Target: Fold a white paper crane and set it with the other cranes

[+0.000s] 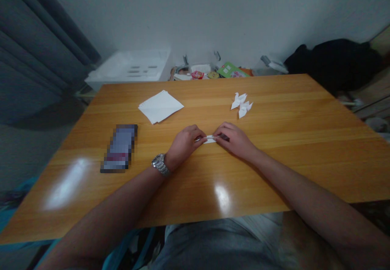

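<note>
A small piece of folded white paper lies between my two hands near the middle of the wooden table. My left hand, with a metal watch on its wrist, pinches the paper's left end. On its right end, the fingers of my right hand are closed in a pinch. The paper's ends are partly hidden by my fingers. Beyond my right hand, two folded white paper cranes sit side by side, touching or nearly so. Farther left rests a stack of white paper sheets.
A pixelated dark device lies on the table at the left. Behind the far edge stand a white foam box, a green packet and small clutter. Dark cloth is heaped at the back right; a grey curtain hangs left.
</note>
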The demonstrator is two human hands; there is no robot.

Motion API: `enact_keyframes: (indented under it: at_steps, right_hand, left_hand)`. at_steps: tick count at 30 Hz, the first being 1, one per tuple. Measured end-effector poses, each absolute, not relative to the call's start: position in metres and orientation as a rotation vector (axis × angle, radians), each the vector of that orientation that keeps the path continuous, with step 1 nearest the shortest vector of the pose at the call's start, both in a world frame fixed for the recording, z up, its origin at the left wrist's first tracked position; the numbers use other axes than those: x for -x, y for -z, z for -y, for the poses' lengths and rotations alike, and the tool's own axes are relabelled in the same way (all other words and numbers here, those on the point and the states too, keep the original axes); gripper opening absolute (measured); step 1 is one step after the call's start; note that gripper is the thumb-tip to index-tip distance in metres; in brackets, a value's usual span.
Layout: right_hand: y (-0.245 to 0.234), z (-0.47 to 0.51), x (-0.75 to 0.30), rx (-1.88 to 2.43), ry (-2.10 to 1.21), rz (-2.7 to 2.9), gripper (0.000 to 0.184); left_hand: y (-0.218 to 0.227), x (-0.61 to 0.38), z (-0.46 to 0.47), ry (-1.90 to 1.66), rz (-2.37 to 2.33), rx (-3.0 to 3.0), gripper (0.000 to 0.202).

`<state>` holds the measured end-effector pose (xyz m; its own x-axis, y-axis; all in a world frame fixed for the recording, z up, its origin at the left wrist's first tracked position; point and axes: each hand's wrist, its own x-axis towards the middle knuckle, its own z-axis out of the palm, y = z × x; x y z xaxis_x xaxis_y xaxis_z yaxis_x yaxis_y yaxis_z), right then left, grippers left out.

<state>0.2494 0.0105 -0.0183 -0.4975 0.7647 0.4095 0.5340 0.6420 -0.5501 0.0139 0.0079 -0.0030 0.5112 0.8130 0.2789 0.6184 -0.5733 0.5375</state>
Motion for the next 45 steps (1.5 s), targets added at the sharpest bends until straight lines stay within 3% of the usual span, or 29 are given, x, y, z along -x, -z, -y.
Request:
enact_keyframes:
  at_steps: [6, 20, 30, 45]
  right_hand:
    - [0.019, -0.010, -0.248, 0.992, -0.427, 2.220, 0.004]
    - [0.016, -0.010, -0.247, 1.052, -0.552, 2.137, 0.013]
    - [0.013, -0.011, -0.250, 1.090, -0.623, 1.972, 0.008]
    - [0.009, -0.010, -0.254, 1.089, -0.612, 1.974, 0.012]
  left_hand:
    - [0.003, -0.015, -0.009, -0.719, -1.198, -2.399, 0.008]
    - [0.001, -0.014, -0.009, -0.858, -1.141, -2.302, 0.009]
    - [0.006, -0.008, -0.008, -1.041, -1.239, -1.983, 0.022]
    - [-0.003, -0.011, -0.007, -1.114, -1.169, -1.985, 0.009]
